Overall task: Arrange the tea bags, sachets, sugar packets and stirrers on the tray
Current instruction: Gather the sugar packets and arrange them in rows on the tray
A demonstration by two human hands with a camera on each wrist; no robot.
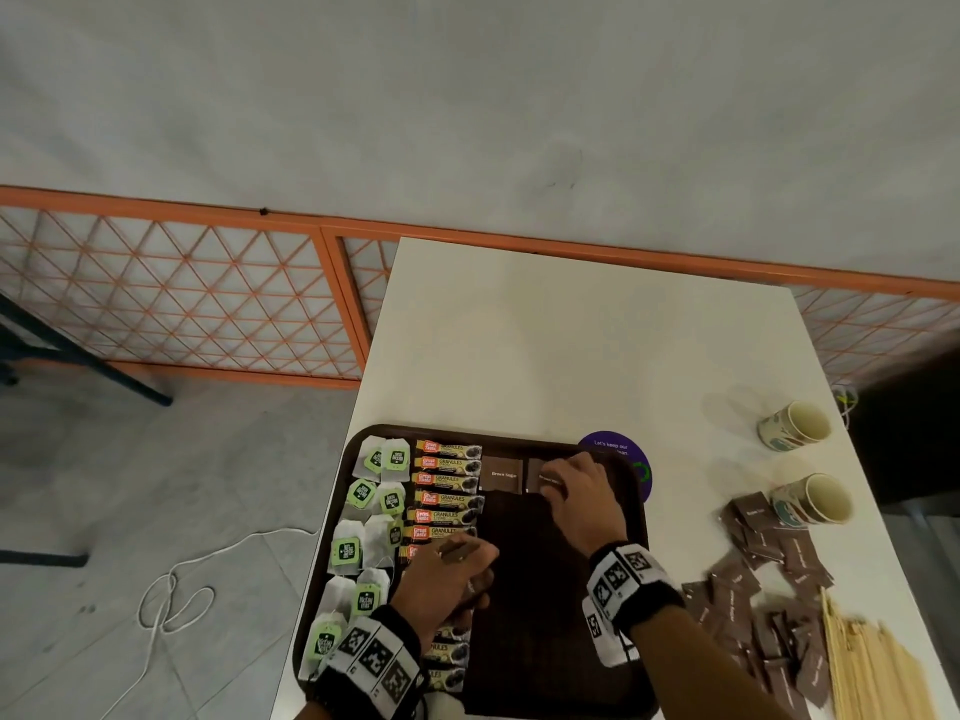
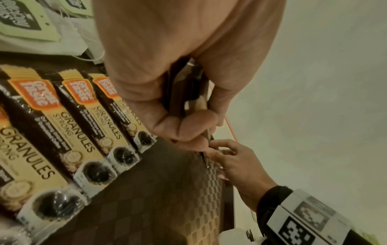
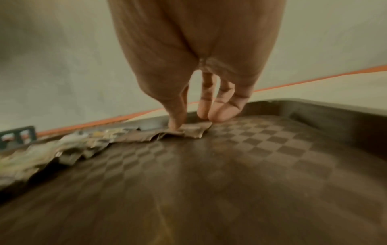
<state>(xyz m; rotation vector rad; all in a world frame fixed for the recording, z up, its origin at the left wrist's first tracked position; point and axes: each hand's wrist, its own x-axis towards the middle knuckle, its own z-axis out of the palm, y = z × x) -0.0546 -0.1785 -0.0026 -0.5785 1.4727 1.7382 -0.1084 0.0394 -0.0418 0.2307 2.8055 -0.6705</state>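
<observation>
On the white table (image 1: 571,330) in front of us lies a dark brown tray (image 1: 519,641) with a checkered floor. Down its left side we see tea bags (image 1: 347,550) with green tags, and just beside them a column of coffee sachets (image 1: 448,483) laid one below another. At the far edge of the tray, right of the sachets, a brown sugar packet (image 1: 502,475) lies flat, and our right hand (image 1: 579,498) presses a second sugar packet (image 1: 537,476) down just beside it, the thumb and straight fingertips (image 3: 222,114) resting on its top. Our left hand (image 1: 447,579) hovers over the lower sachets with its fingers curled around a small stack of brown packets (image 2: 188,92), which the left wrist view shows clamped between thumb and fingers. To the right of the tray, on the table, we see a loose heap of brown sugar packets (image 1: 763,605) and, beside it at the near right corner, a bundle of pale wooden stirrers (image 1: 867,667). Two paper cups (image 1: 810,498) lie on their sides beyond the heap, and a purple round sticker (image 1: 618,449) shows at the tray's far right corner.
</observation>
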